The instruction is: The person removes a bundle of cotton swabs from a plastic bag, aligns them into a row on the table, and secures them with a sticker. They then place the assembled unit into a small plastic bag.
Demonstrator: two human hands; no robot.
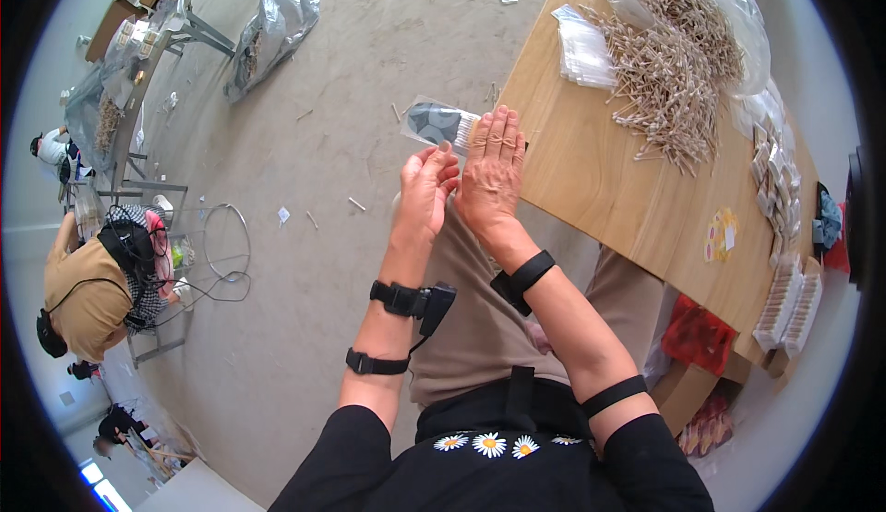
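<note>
A small clear plastic packet (432, 122) with a dark printed patch and cotton swabs inside is held out beyond the table's left edge. My left hand (425, 189) is closed at the packet's near edge, thumb and curled fingers pinching it. Stretched out flat and together, the fingers of my right hand (491, 172) lie against the packet's right end and partly hide it. On the wooden table (609, 180) to the right lies a large heap of loose cotton swabs (664, 87), spilling from a clear bag. A stack of clear flat sleeves (586, 50) lies beside the heap.
Filled packets (778, 184) line the table's right side, with packed rows (787, 309) nearer me. A yellow-printed piece (720, 235) lies on the table. A red bag (697, 337) is below. Leftward are a grey plastic bag (274, 36) and a seated person (92, 277).
</note>
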